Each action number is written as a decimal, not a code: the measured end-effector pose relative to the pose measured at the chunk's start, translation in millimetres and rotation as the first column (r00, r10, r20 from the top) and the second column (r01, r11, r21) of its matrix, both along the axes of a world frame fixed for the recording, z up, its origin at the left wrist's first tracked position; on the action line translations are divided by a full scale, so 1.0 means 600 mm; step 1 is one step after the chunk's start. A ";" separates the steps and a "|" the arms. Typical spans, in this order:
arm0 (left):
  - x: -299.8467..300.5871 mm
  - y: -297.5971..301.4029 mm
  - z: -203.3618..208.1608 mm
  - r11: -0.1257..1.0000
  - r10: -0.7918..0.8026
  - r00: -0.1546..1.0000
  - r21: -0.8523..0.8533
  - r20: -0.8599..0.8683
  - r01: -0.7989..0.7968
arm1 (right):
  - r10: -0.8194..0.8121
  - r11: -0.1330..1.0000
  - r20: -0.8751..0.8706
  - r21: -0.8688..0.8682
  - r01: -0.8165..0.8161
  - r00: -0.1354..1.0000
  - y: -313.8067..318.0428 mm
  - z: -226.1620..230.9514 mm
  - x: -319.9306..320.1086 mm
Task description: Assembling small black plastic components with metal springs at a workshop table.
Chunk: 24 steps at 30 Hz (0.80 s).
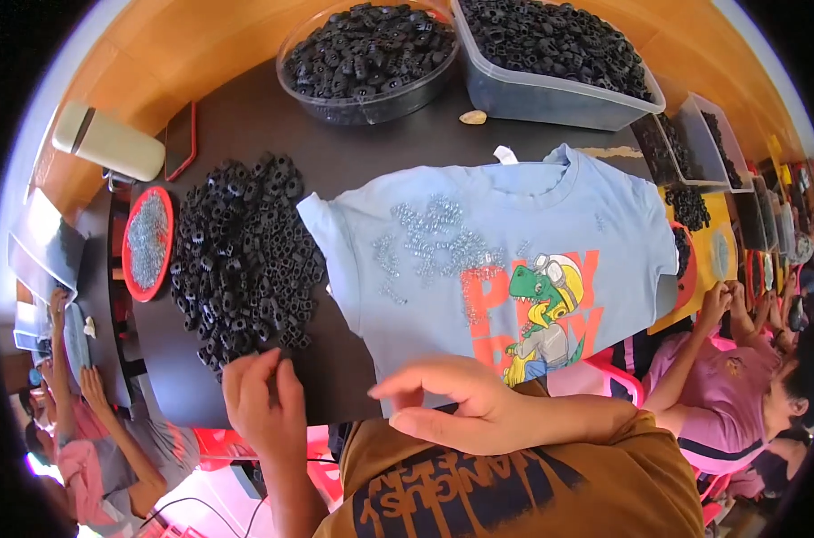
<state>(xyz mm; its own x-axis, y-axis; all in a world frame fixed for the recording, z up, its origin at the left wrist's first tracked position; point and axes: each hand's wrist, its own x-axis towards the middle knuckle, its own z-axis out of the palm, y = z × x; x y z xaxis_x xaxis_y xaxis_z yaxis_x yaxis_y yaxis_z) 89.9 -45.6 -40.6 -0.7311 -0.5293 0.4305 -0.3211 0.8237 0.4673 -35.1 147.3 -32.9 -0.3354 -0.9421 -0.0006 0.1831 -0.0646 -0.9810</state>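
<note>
My left hand (265, 405) is at the table's near edge, just below a heap of small black plastic parts (241, 242). Its fingers are drawn together in a pinch, and a small dark plastic part shows at their tips. My right hand (478, 408) hovers over the lower part of a light blue T-shirt (353, 242) with a dinosaur print. Thumb and forefinger there are apart, with nothing seen between them. Many small metal springs (438, 233) lie scattered across the shirt, which is spread flat on the table.
Beside the heap stands a red-rimmed dish (127, 285) of springs. A bottle (120, 143) and a phone (181, 142) lie behind. A round tub (371, 109) and a rectangular bin (550, 100) of black parts stand at the back. Other people sit left and right.
</note>
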 end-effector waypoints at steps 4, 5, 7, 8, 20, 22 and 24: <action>-0.020 0.042 0.048 0.964 -0.250 0.968 0.084 -0.026 0.251 | -0.175 0.983 0.028 -0.053 0.176 0.984 -0.018 -0.006 0.003; -0.030 0.043 0.053 0.942 -0.334 0.942 0.028 -0.027 0.334 | -0.113 0.989 0.215 -0.070 0.130 0.970 -0.021 -0.003 0.002; -0.053 0.041 0.056 0.881 -0.472 0.882 -0.045 -0.010 0.471 | -0.047 0.991 0.398 -0.098 0.093 0.916 -0.023 -0.002 -0.004; -0.064 0.041 0.057 0.855 -0.516 0.856 -0.058 -0.012 0.515 | 0.007 0.995 0.551 -0.085 0.048 0.834 -0.020 -0.002 -0.009; -0.224 -0.070 0.100 0.696 -0.717 0.693 0.127 0.071 0.707 | -0.054 0.994 0.446 -0.057 0.089 0.893 -0.017 -0.016 -0.057; -0.285 -0.083 0.106 0.784 -0.621 0.781 0.045 0.071 0.619 | 0.014 0.999 0.452 -0.046 0.008 0.892 -0.015 -0.017 -0.062; -0.333 -0.101 0.101 0.873 -0.479 0.873 0.160 0.094 0.461 | 0.027 0.999 0.576 -0.049 0.002 0.817 -0.019 -0.018 -0.059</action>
<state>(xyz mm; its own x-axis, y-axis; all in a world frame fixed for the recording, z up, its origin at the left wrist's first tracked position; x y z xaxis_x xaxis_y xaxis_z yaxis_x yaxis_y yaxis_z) -109.7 -106.2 20.1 -0.9509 -0.1533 0.2691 0.0253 0.8275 0.5609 -70.5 135.6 -43.8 -0.2759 -0.9499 -0.1472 0.7147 -0.1003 -0.6922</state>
